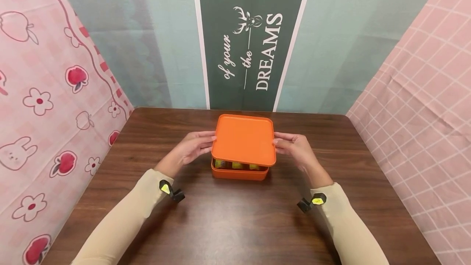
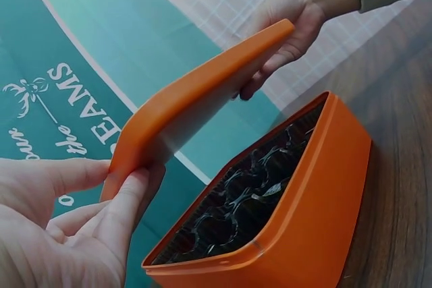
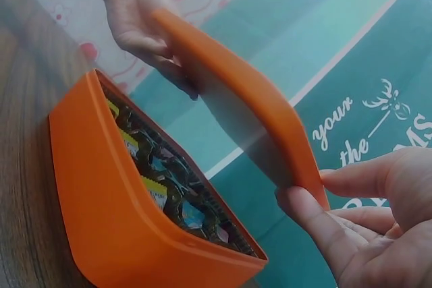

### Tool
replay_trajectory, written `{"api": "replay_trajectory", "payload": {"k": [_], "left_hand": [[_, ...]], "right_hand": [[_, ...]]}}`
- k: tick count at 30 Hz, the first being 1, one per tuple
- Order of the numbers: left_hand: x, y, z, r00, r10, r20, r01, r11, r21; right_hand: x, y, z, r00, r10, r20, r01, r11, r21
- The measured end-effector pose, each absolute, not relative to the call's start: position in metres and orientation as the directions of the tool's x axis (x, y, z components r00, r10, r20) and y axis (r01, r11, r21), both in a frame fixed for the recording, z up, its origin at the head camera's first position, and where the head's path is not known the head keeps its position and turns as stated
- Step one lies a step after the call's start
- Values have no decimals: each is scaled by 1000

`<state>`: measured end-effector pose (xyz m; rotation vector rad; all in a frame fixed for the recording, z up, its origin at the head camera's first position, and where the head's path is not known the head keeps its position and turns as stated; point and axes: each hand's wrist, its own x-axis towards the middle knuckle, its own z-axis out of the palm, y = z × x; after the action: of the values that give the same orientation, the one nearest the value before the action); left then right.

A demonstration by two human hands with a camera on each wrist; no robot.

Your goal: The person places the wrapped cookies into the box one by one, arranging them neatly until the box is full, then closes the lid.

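Observation:
An orange square lid [image 1: 244,138] is held above an orange box [image 1: 239,174], tilted and apart from its rim in both wrist views. My left hand [image 1: 194,146] pinches the lid's left edge between thumb and fingers. On the opposite edge, my right hand [image 1: 294,147] pinches the lid the same way. Inside the box, a dark divided insert [image 2: 233,200] shows in the left wrist view. Several small wrapped packets with yellow ends [image 3: 154,190] lie in it in the right wrist view. From the head, the lid hides most of the contents.
The box stands on a dark wooden table [image 1: 235,220], toward its far side. Behind the table hangs a green and blue cloth [image 1: 165,52] with white lettering. Pink patterned cloths [image 1: 55,105] line the left and right sides.

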<state>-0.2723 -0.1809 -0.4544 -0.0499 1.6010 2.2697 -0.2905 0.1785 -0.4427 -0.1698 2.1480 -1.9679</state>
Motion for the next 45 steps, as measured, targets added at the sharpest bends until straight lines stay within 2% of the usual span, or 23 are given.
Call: {"api": "replay_trajectory", "payload": {"k": [8, 16, 25, 30, 32, 37, 45], "left_hand": [[-268, -188, -443, -941, 281, -190, -269, -276, 923], [-267, -189, -435, -967, 234, -100, -123, -86, 989], [-260, -180, -422, -984, 121, 131, 147, 138, 979], [-256, -177, -424, -948, 51, 314, 315, 298, 901], [-255, -177, -424, -927, 26, 374, 362, 322, 875], [-253, -177, -422, -903, -4, 430, 407, 317, 857], [-250, -177, -420, -888, 3, 460, 432, 352, 831]], "right_hand": [[-292, 175, -436, -971, -222, -91, 61, 138, -989], [-292, 172, -430, -968, -249, -32, 25, 31, -999], [-285, 173, -421, -962, -229, 148, -163, 51, -985], [-279, 171, -418, -950, -204, 237, -259, 89, -962], [-277, 170, -418, -939, -192, 286, -307, 88, -948], [-275, 169, -417, -900, -181, 397, -416, 79, -906], [-258, 161, -402, -851, -202, 484, -511, 111, -853]]}}
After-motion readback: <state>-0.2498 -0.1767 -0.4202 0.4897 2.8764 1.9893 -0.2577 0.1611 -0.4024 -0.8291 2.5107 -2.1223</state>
